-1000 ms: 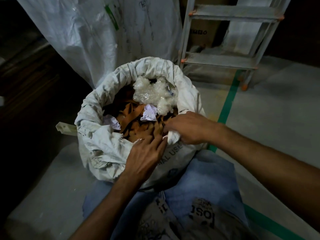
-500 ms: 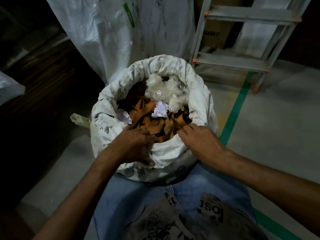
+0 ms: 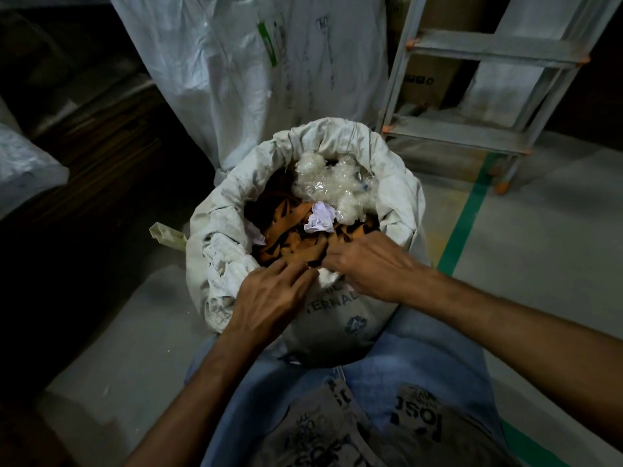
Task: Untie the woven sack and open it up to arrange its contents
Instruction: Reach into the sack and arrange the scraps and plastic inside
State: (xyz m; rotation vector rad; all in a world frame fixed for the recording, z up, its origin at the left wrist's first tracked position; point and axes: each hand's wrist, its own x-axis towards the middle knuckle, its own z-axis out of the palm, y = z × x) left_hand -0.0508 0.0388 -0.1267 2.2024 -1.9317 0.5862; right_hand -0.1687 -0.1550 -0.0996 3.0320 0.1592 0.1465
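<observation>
You have a single wide-angle view: the camera on your head looks forward and steeply down, close over the sack (image 3: 340, 315) at mid-frame, with the ladder (image 3: 472, 133) in the upper right of the frame.

Warehouse: bulk sacks (image 3: 236, 79), stepladder (image 3: 472, 96), floor tape (image 3: 462, 227).

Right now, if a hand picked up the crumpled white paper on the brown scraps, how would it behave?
The crumpled white paper is probably very light: it rests on top of the loose brown scraps without sinking in. Its sharp creases suggest it would squash under a pinch. Its irregular shape makes rolling unlikely.
</observation>
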